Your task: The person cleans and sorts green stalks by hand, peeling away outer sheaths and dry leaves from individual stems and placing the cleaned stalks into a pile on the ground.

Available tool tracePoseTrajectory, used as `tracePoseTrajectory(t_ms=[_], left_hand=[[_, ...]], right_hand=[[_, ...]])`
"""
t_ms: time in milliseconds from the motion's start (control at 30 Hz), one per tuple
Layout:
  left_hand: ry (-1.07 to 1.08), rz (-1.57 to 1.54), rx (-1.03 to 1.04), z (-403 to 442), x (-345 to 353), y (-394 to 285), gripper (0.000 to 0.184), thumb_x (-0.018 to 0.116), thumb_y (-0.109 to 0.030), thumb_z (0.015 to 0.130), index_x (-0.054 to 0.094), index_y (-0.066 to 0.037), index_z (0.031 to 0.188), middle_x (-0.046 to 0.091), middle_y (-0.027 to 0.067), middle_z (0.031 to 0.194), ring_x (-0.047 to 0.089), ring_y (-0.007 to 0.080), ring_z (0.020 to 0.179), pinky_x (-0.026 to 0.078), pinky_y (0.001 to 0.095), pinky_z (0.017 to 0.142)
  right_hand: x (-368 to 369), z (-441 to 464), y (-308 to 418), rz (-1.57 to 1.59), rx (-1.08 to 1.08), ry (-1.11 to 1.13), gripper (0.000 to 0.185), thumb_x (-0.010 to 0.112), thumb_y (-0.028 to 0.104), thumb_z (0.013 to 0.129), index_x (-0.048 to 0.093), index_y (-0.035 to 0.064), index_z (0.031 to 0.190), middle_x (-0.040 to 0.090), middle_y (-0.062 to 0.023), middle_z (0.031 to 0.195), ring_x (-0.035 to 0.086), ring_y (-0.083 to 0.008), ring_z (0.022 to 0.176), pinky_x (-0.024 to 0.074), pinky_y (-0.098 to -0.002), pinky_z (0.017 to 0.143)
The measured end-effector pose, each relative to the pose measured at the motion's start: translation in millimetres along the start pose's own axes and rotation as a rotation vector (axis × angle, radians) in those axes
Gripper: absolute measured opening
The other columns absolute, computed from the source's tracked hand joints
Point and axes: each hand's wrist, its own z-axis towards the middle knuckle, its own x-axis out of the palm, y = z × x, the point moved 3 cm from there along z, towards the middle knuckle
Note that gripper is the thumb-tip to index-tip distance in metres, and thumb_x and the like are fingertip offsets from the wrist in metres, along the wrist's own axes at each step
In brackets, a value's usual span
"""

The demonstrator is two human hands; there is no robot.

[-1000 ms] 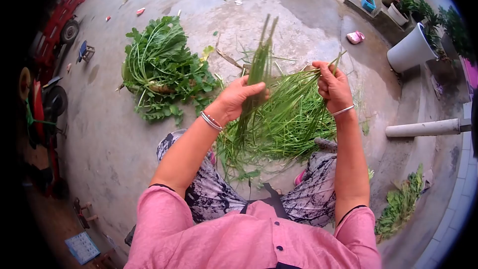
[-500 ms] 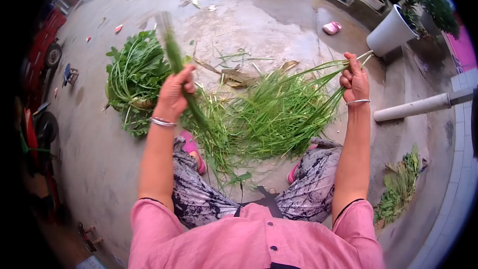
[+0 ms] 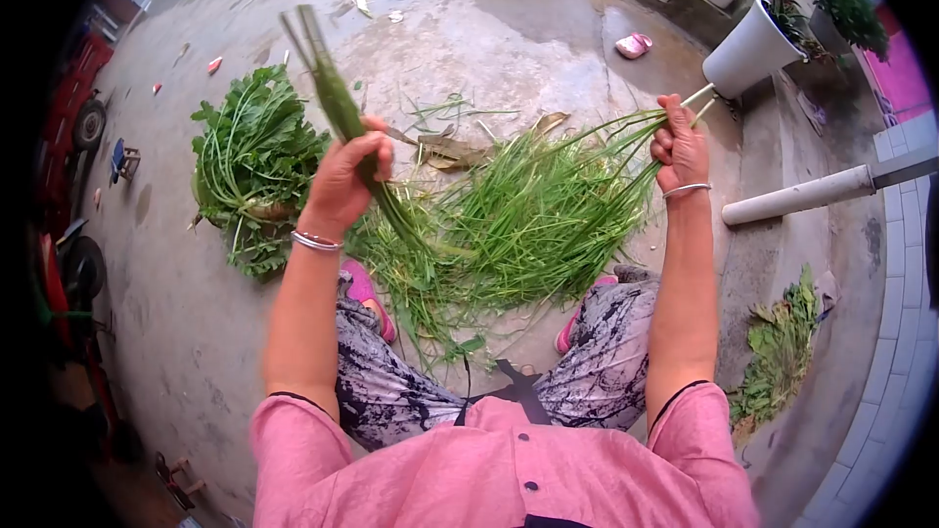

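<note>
Wrapped around a thick bundle of long green leaves (image 3: pixel 337 103) is my left hand (image 3: pixel 349 176), with a silver bangle at the wrist. The bundle slants, its upper end pointing away to the left and its lower end hanging over the heap. My right hand (image 3: pixel 682 145) pinches a few thin green stalks (image 3: pixel 626 127). Their pale ends stick out past my fingers, and their leafy ends trail into a loose heap of long green stalks (image 3: pixel 538 225) on the ground between my feet. Left of my left hand lies a big bunch of broad-leaved greens (image 3: pixel 256 156).
Dry brown leaves (image 3: pixel 455 150) lie behind the heap. To the right are a grey-white pipe (image 3: pixel 802 198), wilted greens (image 3: pixel 782 342), a tall white planter (image 3: pixel 751 49) and a pink clog (image 3: pixel 634 46). A red vehicle (image 3: pixel 73 108) stands at far left.
The view has shifted slightly, so the surroundings sit further left. The bundle in my left hand was blurred by motion and now shows sharply. Both hands keep their hold.
</note>
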Motion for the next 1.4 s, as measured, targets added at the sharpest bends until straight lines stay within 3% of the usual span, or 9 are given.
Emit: tracePoseTrajectory(t_ms=[200,400,600,833,933,1033,1100,1200,1400], left_hand=[[0.019,0.204,-0.131,1.9,39.4,42.8,0.009,0.063,-0.013,0.080,0.057,-0.007,0.081,0.041,-0.0063,0.056,0.034,0.0045,0.047,0.026,0.0190,0.043],[0.151,0.336,-0.232,-4.4,78.6,65.7,0.019,0.063,-0.020,0.082,0.064,-0.004,0.092,0.046,-0.0065,0.060,0.036,0.0023,0.048,0.026,0.0173,0.043],[0.065,0.460,-0.079,0.7,81.3,76.9,0.021,0.066,-0.016,0.079,0.063,-0.004,0.097,0.051,-0.0059,0.067,0.040,0.0012,0.052,0.030,0.0174,0.045],[0.034,0.528,0.126,8.2,74.7,82.1,0.015,0.068,-0.012,0.078,0.058,-0.005,0.086,0.055,-0.0042,0.073,0.048,0.0034,0.063,0.038,0.0190,0.053],[0.056,0.533,0.076,9.3,71.6,81.4,0.015,0.067,-0.012,0.078,0.057,-0.004,0.088,0.055,-0.0035,0.073,0.047,0.0036,0.060,0.038,0.0183,0.051],[0.114,0.293,-0.110,8.8,69.2,77.6,0.013,0.065,-0.011,0.080,0.057,-0.004,0.088,0.057,-0.0012,0.073,0.047,0.0042,0.056,0.037,0.0175,0.049],[0.084,0.218,-0.145,7.1,69.2,72.6,0.012,0.064,-0.011,0.081,0.058,-0.004,0.089,0.058,0.0003,0.074,0.047,0.0045,0.054,0.037,0.0171,0.048],[0.064,0.112,-0.193,8.8,63.6,73.5,0.011,0.062,-0.010,0.082,0.058,-0.004,0.091,0.061,0.0036,0.077,0.048,0.0047,0.052,0.038,0.0163,0.047],[0.081,0.044,-0.246,7.6,65.5,77.2,0.014,0.065,-0.011,0.080,0.058,-0.004,0.089,0.057,-0.0004,0.072,0.049,0.0047,0.054,0.039,0.0169,0.047]], right_hand=[[46.3,-19.8,-33.6,-0.083,0.096,0.080,0.019,0.069,0.021,0.079,0.060,0.0039,0.083,0.044,0.0072,0.057,0.031,-0.0014,0.041,0.0193,-0.0173,0.035],[89.9,-41.5,-65.3,-0.240,0.184,0.171,0.023,0.071,0.023,0.076,0.059,0.0045,0.082,0.049,0.0047,0.057,0.034,-0.0014,0.041,0.0245,-0.0164,0.034],[108.8,-50.4,-85.1,-0.303,0.242,0.216,0.018,0.067,0.020,0.079,0.058,0.0042,0.082,0.047,0.0054,0.056,0.034,-0.0015,0.040,0.0236,-0.0168,0.034],[116.2,-59.2,-91.8,-0.188,0.326,0.275,0.022,0.067,0.023,0.080,0.056,0.0053,0.085,0.043,0.0069,0.055,0.033,-0.0014,0.039,0.0231,-0.0176,0.034],[116.9,-61.5,-90.4,-0.151,0.374,0.292,0.025,0.068,0.025,0.079,0.055,0.0053,0.087,0.042,0.0072,0.056,0.034,-0.0014,0.040,0.0238,-0.0173,0.034],[116.5,-61.4,-81.7,-0.119,0.426,0.339,0.028,0.068,0.026,0.078,0.055,0.0047,0.089,0.042,0.0069,0.058,0.034,-0.0016,0.042,0.0241,-0.0168,0.035],[110.5,-56.0,-73.6,-0.224,0.378,0.311,0.030,0.063,0.025,0.083,0.056,0.0036,0.103,0.047,0.0055,0.069,0.030,-0.0002,0.046,0.0214,-0.0151,0.036],[99.8,-49.0,-69.4,-0.281,0.367,0.380,0.033,0.063,0.023,0.083,0.055,0.0028,0.108,0.051,0.0045,0.077,0.032,0.0001,0.047,0.0215,-0.0147,0.036],[109.5,-58.8,-74.8,-0.407,0.325,0.449,0.031,0.064,0.018,0.082,0.056,0.0023,0.107,0.047,0.0078,0.068,0.033,0.0010,0.047,0.0224,-0.0155,0.038]])
